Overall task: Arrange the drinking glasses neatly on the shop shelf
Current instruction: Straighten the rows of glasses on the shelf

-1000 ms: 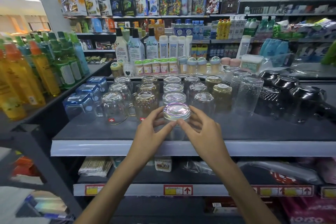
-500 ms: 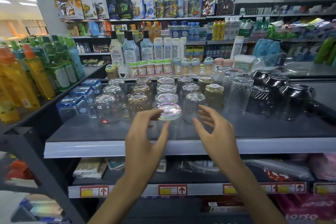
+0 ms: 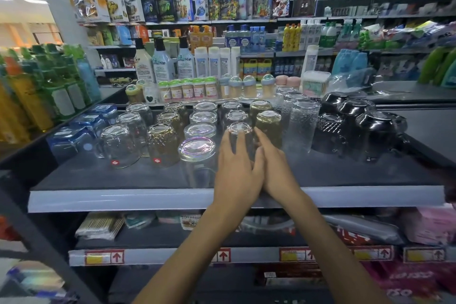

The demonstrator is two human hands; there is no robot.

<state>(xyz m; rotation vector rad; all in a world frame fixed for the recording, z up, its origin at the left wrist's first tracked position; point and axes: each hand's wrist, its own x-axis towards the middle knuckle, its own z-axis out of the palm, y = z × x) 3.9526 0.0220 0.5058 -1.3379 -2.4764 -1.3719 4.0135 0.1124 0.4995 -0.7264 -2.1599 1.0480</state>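
A person's left hand (image 3: 236, 170) and right hand (image 3: 277, 168) press nearly straight fingers round an upturned clear glass (image 3: 239, 129) near the shelf's (image 3: 148, 198) front edge.

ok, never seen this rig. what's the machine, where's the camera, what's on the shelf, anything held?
No machine: a person works with two bare hands. The one camera sits on their head, looking forward and down. The shelf carries rows of upturned glasses, clear and amber, with blue boxes on the left and black bowls on the right. The left hand and right hand lie together against the front clear glass of one row, fingers fairly straight, touching rather than gripping it, as far as I can tell.
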